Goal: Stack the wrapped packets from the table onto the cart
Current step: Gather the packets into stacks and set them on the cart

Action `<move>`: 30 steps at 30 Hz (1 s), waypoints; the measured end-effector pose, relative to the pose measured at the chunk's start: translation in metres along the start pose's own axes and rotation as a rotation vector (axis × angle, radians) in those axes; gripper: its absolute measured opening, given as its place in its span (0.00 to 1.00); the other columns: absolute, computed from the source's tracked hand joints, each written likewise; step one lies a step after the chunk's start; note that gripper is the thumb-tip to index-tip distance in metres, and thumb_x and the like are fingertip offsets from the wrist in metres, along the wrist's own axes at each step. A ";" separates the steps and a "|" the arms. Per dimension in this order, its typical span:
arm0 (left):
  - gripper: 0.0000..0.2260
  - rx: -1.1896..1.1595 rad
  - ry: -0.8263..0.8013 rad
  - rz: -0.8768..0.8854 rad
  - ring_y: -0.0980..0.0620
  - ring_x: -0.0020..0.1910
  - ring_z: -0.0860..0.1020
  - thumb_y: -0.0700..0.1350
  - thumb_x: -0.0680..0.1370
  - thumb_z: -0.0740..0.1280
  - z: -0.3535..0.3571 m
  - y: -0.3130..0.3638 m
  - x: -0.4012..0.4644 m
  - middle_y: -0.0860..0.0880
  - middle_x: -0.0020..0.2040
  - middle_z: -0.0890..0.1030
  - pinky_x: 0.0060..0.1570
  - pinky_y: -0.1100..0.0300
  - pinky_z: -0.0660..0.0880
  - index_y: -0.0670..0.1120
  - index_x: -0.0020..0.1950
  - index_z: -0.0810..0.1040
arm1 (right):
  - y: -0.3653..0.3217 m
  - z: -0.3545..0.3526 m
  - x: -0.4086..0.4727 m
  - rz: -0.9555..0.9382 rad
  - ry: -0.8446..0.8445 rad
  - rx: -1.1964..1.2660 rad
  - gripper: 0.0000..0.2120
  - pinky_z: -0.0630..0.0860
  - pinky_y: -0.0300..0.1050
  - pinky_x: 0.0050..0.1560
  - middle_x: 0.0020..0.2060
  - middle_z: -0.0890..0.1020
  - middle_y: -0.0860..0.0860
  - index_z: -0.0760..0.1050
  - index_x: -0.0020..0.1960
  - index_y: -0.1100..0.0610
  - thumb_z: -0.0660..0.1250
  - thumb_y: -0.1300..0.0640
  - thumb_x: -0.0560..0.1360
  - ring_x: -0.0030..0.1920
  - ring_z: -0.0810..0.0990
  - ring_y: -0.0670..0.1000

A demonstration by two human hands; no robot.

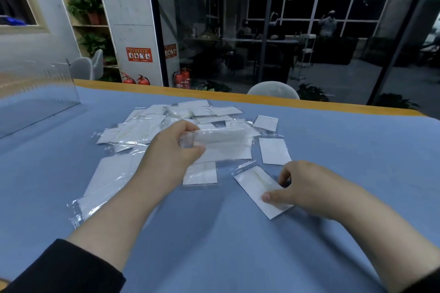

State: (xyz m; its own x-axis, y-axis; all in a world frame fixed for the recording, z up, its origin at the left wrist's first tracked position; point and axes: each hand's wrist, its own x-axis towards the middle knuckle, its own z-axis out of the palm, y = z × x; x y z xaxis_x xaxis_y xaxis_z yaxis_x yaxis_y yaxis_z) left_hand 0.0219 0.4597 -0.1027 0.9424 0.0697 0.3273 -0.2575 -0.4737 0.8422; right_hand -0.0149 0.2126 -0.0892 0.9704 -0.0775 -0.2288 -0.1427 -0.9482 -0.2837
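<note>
A big pile (181, 121) of white packets in clear wrap lies on a table (357, 150) with a blue cloth. The left hand (173, 147) is just in front of the pile and holds a small stack (221, 140) of packets up off the cloth, with the thumb under one end and the fingers curled over the top. The stack looks a bit blurry. The right hand (309, 188) is in front of the pile and off to the right. It pinches one packet (259, 188) that lies flat on the cloth, thumb on the near side and fingers on the far side. Between the two hands, just in front of the pile, lies another packet (201, 173) on its own. Two more lie at the right edge of the pile, one (273, 151) near the right hand and one (266, 123) farther back. A large packet (107, 181) lies in front of the pile on the left, partly under the left arm. A clear plastic box (40, 93) stands far left of the pile. Behind the pile, past the table's yellow edge, is the top of a pale chair (273, 89) and a dark glass wall (285, 31). Red fire extinguishers (183, 78) stand on the floor back there.
</note>
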 end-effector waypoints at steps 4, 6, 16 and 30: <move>0.10 -0.119 0.079 0.008 0.60 0.36 0.72 0.43 0.75 0.75 -0.001 0.000 0.001 0.57 0.42 0.78 0.40 0.59 0.68 0.56 0.49 0.77 | -0.001 0.004 0.003 -0.023 0.000 0.093 0.22 0.67 0.44 0.37 0.36 0.79 0.47 0.79 0.48 0.55 0.74 0.37 0.69 0.34 0.74 0.50; 0.11 -0.213 0.085 -0.005 0.59 0.37 0.75 0.42 0.75 0.75 -0.003 0.000 0.002 0.58 0.40 0.80 0.42 0.59 0.70 0.56 0.49 0.78 | -0.001 0.006 0.004 -0.051 -0.002 0.120 0.18 0.66 0.43 0.35 0.34 0.78 0.48 0.80 0.46 0.55 0.74 0.40 0.71 0.32 0.72 0.50; 0.04 -0.311 0.038 -0.089 0.42 0.47 0.79 0.39 0.79 0.70 -0.003 -0.002 0.002 0.43 0.47 0.81 0.49 0.45 0.83 0.47 0.50 0.80 | 0.007 0.000 0.005 -0.407 0.257 0.432 0.15 0.71 0.36 0.40 0.43 0.79 0.43 0.72 0.53 0.37 0.74 0.52 0.74 0.40 0.76 0.42; 0.26 -0.214 -0.398 -0.057 0.53 0.50 0.78 0.70 0.73 0.63 0.022 0.004 -0.013 0.54 0.52 0.81 0.61 0.52 0.73 0.52 0.60 0.78 | -0.007 0.026 0.015 -0.514 0.368 0.315 0.16 0.72 0.41 0.53 0.53 0.76 0.36 0.69 0.48 0.36 0.76 0.48 0.71 0.57 0.77 0.45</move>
State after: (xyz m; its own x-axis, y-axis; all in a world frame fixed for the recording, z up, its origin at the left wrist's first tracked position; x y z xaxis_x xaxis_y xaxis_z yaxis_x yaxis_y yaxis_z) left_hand 0.0134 0.4379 -0.1126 0.9544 -0.2720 0.1233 -0.2021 -0.2841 0.9372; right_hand -0.0047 0.2258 -0.1144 0.9248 0.2044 0.3209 0.3560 -0.7625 -0.5402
